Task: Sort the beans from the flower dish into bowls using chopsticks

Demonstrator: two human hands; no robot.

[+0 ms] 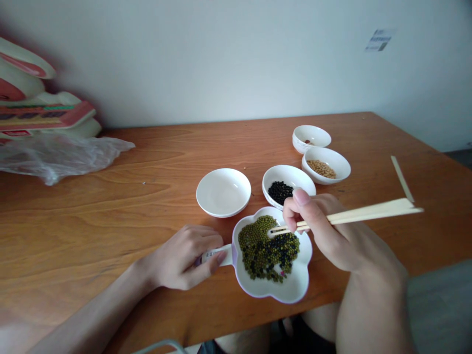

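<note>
My left hand [188, 258] is closed round the handle of a white, flower-shaped scoop [298, 287] with a lilac rim. Green beans [258, 233] mixed with black beans [282, 248] lie in it, along with a small pink speck. My right hand [332, 231] grips a pair of wooden chopsticks [368, 212], whose tips reach into the scoop among the beans, with a dark bean at the tips. Just behind the scoop stands a white bowl [309, 184] of black beans, partly hidden by my right hand.
A white bowl [223, 191] with nothing visible in it stands behind the scoop's handle. Farther right are a bowl [342, 169] of tan beans and a bowl [311, 135] with a few reddish bits. A wooden strip [401, 178], plastic bag [70, 155] and rabbit-shaped object [44, 108] are also on the table.
</note>
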